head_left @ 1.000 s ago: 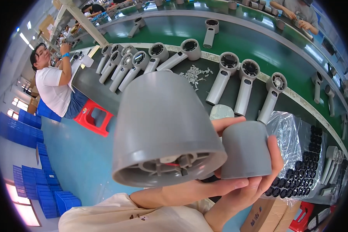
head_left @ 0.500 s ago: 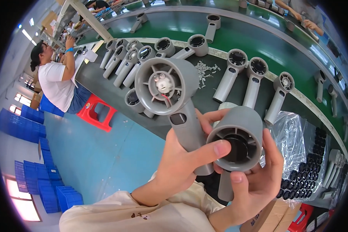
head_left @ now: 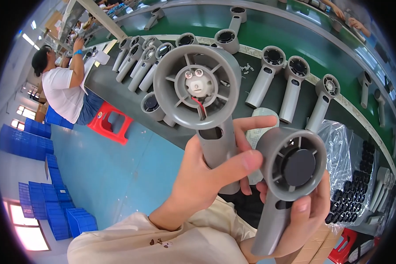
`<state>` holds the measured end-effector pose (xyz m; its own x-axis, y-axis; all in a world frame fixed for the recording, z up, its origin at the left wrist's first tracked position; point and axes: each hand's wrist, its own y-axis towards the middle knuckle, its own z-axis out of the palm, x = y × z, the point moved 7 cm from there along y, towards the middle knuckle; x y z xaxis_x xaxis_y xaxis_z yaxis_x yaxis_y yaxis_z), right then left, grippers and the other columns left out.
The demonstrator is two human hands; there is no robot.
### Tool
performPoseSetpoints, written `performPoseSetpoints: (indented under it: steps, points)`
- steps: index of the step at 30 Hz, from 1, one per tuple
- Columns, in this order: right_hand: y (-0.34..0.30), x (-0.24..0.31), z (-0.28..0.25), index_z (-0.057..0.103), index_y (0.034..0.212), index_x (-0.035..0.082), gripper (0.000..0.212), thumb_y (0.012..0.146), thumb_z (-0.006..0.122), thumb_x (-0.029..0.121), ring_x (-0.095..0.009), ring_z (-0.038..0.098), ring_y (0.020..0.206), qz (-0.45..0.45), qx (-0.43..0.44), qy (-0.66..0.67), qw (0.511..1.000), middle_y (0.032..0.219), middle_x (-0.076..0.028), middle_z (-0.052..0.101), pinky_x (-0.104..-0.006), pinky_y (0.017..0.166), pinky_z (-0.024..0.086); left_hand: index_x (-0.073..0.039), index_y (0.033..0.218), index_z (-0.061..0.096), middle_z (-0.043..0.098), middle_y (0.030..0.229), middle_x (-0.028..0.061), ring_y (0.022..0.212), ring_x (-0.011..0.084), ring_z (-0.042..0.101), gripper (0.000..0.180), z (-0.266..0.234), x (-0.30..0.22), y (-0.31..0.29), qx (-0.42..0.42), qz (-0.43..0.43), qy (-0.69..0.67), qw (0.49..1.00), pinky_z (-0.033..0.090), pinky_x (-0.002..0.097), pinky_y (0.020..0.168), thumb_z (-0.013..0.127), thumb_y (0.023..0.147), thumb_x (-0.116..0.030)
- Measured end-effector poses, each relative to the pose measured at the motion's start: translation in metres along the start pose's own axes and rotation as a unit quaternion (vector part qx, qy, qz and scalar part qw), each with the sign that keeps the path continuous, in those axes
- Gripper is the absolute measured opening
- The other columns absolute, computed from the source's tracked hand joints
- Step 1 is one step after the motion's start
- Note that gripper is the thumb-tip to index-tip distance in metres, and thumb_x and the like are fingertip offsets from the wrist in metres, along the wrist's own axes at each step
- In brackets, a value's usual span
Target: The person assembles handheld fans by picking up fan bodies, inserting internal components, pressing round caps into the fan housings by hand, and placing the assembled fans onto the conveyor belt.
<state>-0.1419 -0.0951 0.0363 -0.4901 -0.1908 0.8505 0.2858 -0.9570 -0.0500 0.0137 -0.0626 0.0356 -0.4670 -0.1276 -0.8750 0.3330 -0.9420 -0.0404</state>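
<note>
My left hand (head_left: 187,187) is closed round the handle of a grey handheld fan (head_left: 215,145). A white motor (head_left: 201,86) with two screws and a red wire shows inside that fan's round head. My right hand (head_left: 310,220) grips a second grey handheld fan (head_left: 275,224), tilted with its handle pointing down toward me. A flat black disc (head_left: 299,167) covers the centre of the second fan. My left thumb is beside the rim of the second fan; I cannot tell whether it touches.
Several grey fans (head_left: 295,88) lie on the dark bench (head_left: 119,103), near the green conveyor belt (head_left: 198,24). Small black round parts (head_left: 350,196) sit on plastic wrap at right. A white roll-like object (head_left: 259,123) stands behind my hands. A seated co-worker (head_left: 64,88) is at left.
My left thumb has come off the black disc. The two fans have moved apart, the right one shifting right with its handle now in view. The left fan has come closer to the camera.
</note>
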Motion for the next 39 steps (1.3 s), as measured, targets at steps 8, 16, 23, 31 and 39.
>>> performPoseSetpoints:
  steps: [8,16,23,31,39]
  points:
    - [0.008,-0.001,-0.009,0.048,0.115,-0.009,0.060,0.087,0.057,0.043,-0.015,0.060,0.065,-0.092,0.023,-0.249,0.964,0.088,-0.013,0.063,-0.0246,0.055,0.049,-0.002,0.093,0.045,0.044,0.127,0.0324,0.085,0.0285,0.067,0.046,0.003,0.001,0.002,-0.013,0.022,0.013,1.000,0.057,0.0288,0.056,0.081,0.069,-0.018]
    - [0.003,-0.014,0.009,0.041,0.122,-0.012,0.046,0.089,0.055,0.017,-0.027,0.066,0.082,0.093,-0.014,-0.095,0.991,0.105,-0.025,0.057,-0.0329,0.065,0.057,0.007,0.110,0.048,0.056,0.115,0.0281,0.066,0.0133,0.061,0.068,-0.015,-0.009,0.013,-0.059,0.120,0.113,0.985,0.047,0.0198,0.055,0.087,0.060,-0.018]
    - [0.014,-0.024,0.027,0.039,0.118,-0.011,0.057,0.091,0.053,0.037,-0.023,0.065,0.065,0.032,0.026,-0.168,0.985,0.092,-0.023,0.062,-0.0313,0.058,0.055,0.002,0.106,0.049,0.049,0.082,0.0074,0.101,0.0366,0.060,0.065,-0.036,-0.007,0.018,-0.080,0.089,0.057,0.991,0.049,0.0280,0.060,0.089,0.058,-0.015]
    - [0.009,-0.006,0.028,0.053,0.115,-0.007,0.060,0.071,0.081,0.022,-0.015,0.064,0.077,0.002,0.097,-0.435,0.895,0.091,-0.013,0.063,-0.0248,0.065,0.051,-0.001,0.095,0.048,0.059,0.101,0.0171,0.092,0.0204,0.058,0.055,-0.039,-0.013,0.019,-0.068,0.032,0.145,0.987,0.048,0.0288,0.072,0.088,0.058,-0.011]
    - [0.018,0.025,0.064,0.057,0.110,-0.007,0.046,0.070,0.077,0.004,-0.015,0.057,0.068,0.113,0.141,-0.590,0.787,0.084,-0.013,0.062,-0.0247,0.059,0.046,0.002,0.099,0.062,0.063,0.093,0.0034,0.075,0.0068,0.056,0.051,-0.059,-0.008,0.012,-0.081,0.039,0.081,0.993,0.047,0.0210,0.064,0.088,0.061,-0.018]
